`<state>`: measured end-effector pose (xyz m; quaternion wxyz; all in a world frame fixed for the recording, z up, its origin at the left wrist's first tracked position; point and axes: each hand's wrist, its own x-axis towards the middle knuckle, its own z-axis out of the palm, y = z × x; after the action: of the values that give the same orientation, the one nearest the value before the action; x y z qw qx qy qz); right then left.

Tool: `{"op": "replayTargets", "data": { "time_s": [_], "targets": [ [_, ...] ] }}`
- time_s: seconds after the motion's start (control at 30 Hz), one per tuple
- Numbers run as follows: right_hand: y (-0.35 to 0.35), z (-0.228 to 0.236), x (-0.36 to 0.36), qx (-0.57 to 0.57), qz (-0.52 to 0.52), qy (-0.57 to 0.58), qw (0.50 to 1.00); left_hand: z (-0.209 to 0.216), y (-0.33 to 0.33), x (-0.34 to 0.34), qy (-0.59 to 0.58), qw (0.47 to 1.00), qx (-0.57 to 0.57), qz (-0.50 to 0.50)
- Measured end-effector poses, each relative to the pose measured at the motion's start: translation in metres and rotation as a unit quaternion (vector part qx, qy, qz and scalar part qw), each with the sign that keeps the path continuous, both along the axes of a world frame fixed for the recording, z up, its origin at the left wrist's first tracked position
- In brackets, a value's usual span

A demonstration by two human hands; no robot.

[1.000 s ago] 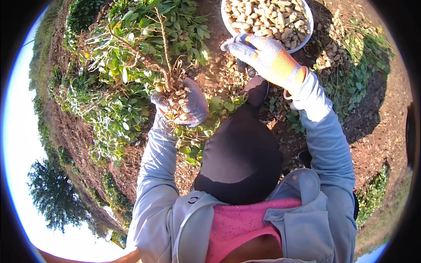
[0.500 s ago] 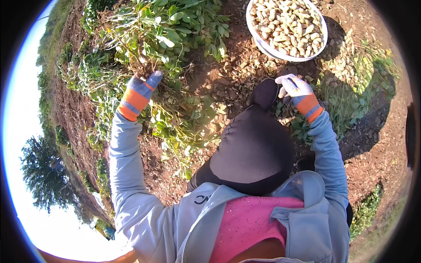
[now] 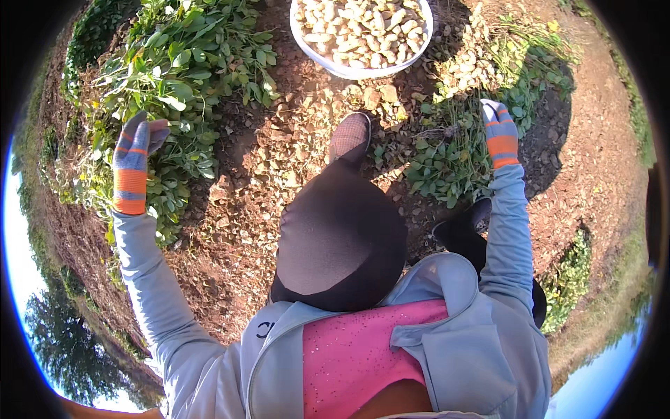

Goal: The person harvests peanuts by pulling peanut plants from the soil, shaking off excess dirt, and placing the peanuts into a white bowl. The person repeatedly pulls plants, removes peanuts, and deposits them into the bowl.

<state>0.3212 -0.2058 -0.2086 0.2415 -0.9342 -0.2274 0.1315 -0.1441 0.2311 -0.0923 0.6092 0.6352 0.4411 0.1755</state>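
Note:
My left hand (image 3: 135, 162), in a grey and orange knit glove, is at the edge of a heap of uprooted peanut plants (image 3: 185, 70) with green leaves. Its fingers and thumb stand apart, and nothing shows in them. On the other side, my right hand (image 3: 500, 133), gloved the same way, reaches over a smaller pile of peanut plants (image 3: 450, 167). Its fingers point away from me and look stretched out, with no held thing visible. Ahead of my shoe stands a white tub (image 3: 349, 72) filled with peanuts in their shells (image 3: 370, 31).
My bent knee (image 3: 342, 230) and shoe (image 3: 351, 136) are between my hands. Loose peanuts (image 3: 466, 66) lie right of the tub, by the plant pile. Dry leaves and clods cover the brown soil (image 3: 230, 230). A tree (image 3: 73, 335) shows at the lower left.
My left hand has moved left across the plant heap, and my right hand has gone from beside my knee to over the right pile. The view has shifted, so the tub appears further left.

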Motion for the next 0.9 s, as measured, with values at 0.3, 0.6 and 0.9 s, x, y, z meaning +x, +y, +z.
{"op": "replayTargets", "data": {
  "time_s": [0.3,0.6,0.9],
  "targets": [
    [0.021,-0.071,0.031,-0.189,-0.008,0.010,0.982,-0.070,-0.063,0.054,0.136,0.986,-0.068,-0.067],
    [-0.006,-0.075,0.038,-0.108,0.016,-0.071,0.991,-0.078,-0.092,0.076,0.084,0.982,-0.122,-0.114],
    [-0.087,0.090,0.026,0.032,0.196,-0.033,0.979,-0.079,-0.154,0.172,0.030,0.942,-0.164,-0.292]
  ]
}}
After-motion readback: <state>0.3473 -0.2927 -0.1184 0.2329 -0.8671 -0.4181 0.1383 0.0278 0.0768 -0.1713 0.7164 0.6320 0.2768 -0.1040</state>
